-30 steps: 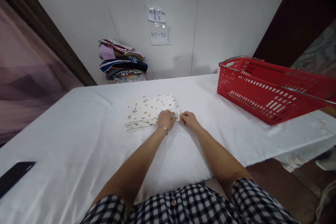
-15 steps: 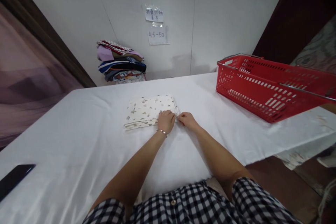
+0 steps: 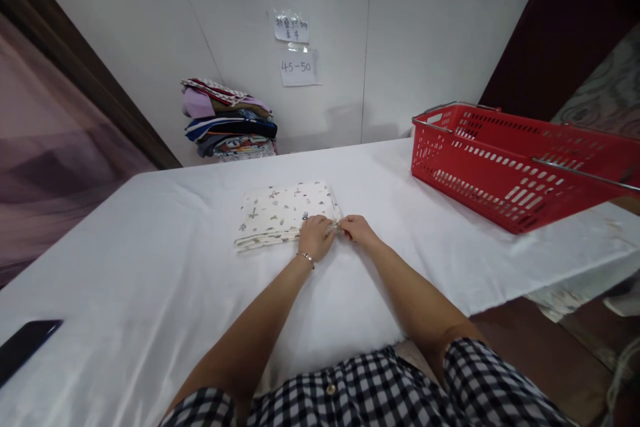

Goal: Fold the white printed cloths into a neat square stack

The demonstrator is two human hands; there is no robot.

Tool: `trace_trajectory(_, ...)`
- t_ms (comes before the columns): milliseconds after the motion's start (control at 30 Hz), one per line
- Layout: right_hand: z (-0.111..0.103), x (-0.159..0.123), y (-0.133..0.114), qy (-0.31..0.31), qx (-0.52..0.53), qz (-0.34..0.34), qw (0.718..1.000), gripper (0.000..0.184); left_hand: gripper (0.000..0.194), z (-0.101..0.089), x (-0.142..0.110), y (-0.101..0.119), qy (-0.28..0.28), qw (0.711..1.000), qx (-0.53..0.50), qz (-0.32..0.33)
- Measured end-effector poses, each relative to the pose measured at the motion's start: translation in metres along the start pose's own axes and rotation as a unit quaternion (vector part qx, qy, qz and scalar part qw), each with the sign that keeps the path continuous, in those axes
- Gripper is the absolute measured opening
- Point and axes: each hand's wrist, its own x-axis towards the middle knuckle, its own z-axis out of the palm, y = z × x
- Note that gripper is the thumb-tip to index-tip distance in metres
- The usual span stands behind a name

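A folded white cloth (image 3: 280,210) printed with small motifs lies flat in several layers on the white-covered table (image 3: 175,267). My left hand (image 3: 316,237), with a bracelet at the wrist, is closed on the cloth's near right corner, its fingers curled over the edge. Just to its right, my right hand (image 3: 357,230) pinches the same corner between thumb and fingertips. The fingertips of both hands nearly meet there, and the exact grip of the left fingers is partly hidden.
A red plastic basket (image 3: 480,173) with metal handles stands at the table's right side. Behind the table's back edge rises a stack of folded fabrics (image 3: 230,120). A dark phone-like slab (image 3: 27,347) lies at the left edge. Paper signs (image 3: 299,68) hang on the wall.
Both hands stay at the cloth's near right corner; the left has shifted very slightly toward me. The cloth remains folded in place, and the view has tilted a little.
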Motion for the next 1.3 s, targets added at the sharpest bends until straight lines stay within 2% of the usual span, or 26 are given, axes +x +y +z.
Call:
trace_trajectory(167, -0.006, -0.001, -0.007, -0.016, 0.033, -0.005, 0.999, 0.012, 0.014, 0.001, 0.004, -0.002, 0.003, 0.999, -0.024, -0.035)
trace_trajectory(300, -0.018, 0.0, -0.009, 0.013, 0.006, 0.012, 1.0, 0.018, 0.012, 0.0, 0.009, -0.001, 0.021, 0.995, -0.062, -0.07)
trace_trajectory(433, -0.02, -0.002, -0.007, -0.008, -0.05, 0.047, 0.998, 0.023, 0.013, -0.001, 0.009, -0.001, 0.024, 0.994, -0.076, -0.071)
trace_trajectory(567, -0.012, -0.004, -0.004, -0.026, -0.055, 0.025, 0.998, 0.023, 0.014, -0.001, 0.006, -0.001, 0.024, 0.995, -0.075, -0.068)
trace_trajectory(733, -0.008, 0.0, 0.002, -0.016, -0.047, -0.006, 0.999, 0.011, 0.017, -0.004, 0.005, 0.0, -0.009, 0.999, -0.043, -0.028)
trace_trajectory(833, -0.007, 0.001, 0.002, -0.017, -0.027, -0.007, 0.999, 0.011, 0.018, -0.006, 0.005, 0.003, -0.027, 0.999, -0.022, -0.026)
trace_trajectory(1033, -0.003, -0.008, -0.011, -0.038, 0.076, 0.03, 0.996, 0.017, 0.019, -0.007, 0.003, 0.005, -0.015, 0.999, -0.021, -0.03)
trace_trajectory(1167, -0.007, -0.01, -0.018, -0.056, 0.1, 0.011, 0.993, 0.018, 0.01, -0.006, 0.006, 0.001, -0.001, 0.995, -0.057, -0.08)
trace_trajectory(1300, -0.015, -0.006, -0.017, -0.001, 0.042, 0.01, 0.999, 0.015, 0.008, -0.005, 0.011, -0.001, 0.02, 0.989, -0.084, -0.122)
